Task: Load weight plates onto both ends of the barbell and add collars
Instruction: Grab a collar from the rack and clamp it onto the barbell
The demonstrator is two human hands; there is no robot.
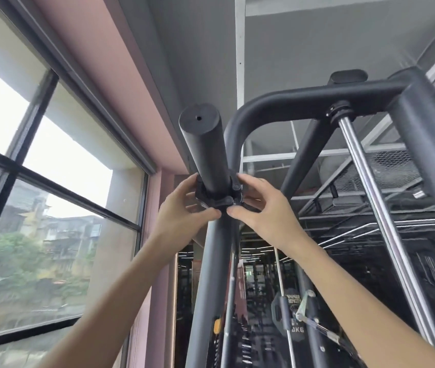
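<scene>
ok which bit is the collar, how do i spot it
Beside the curved black rack frame, a thick black barbell sleeve points toward the camera. The collar rings it, gripped by the left hand and right hand; unlike the smooth tubes around, it has round pivot knobs.

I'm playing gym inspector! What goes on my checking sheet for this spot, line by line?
Surface: nothing seen.
Job's things: black clamp collar sits around the black barbell sleeve; dark round weight plate low in view, its mounting unclear.
Clutter: nothing seen.
Hands: left hand and right hand both grip the collar.
Cables: steel cable with a metal handle, lower right.
Surroundings: black machine frame, chrome guide rod, large window.
</scene>
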